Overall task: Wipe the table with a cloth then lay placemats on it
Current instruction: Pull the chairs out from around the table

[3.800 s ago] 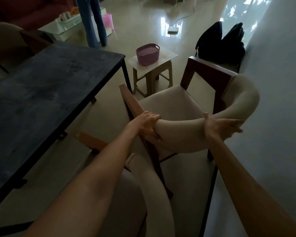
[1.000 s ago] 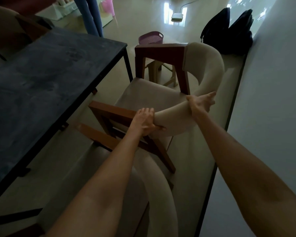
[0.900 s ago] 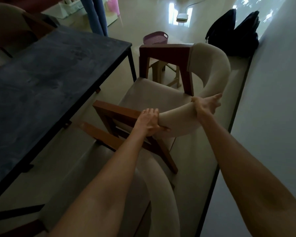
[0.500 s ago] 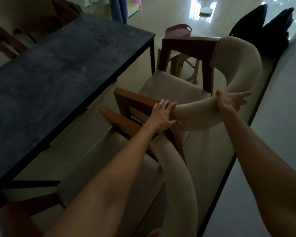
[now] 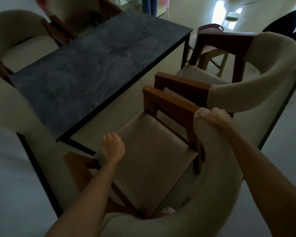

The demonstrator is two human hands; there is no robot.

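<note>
The dark slate-topped table stretches from the lower left to the upper middle, with a bare top. No cloth or placemat is in view. Right below me stands a beige padded chair with wooden arms. My right hand grips the top of its curved backrest near the right wooden arm. My left hand hovers over the seat's front left corner with loosely curled fingers and holds nothing.
A second beige chair stands just beyond, against the white wall on the right. Two more chairs sit at the table's far side. A purple basket on a stool, dark bags and a person's legs lie farther back.
Both hands have left the far chair's backrest. My view swung left and down to the nearer chair; my right hand now grips its backrest and my left hangs free over the seat.
</note>
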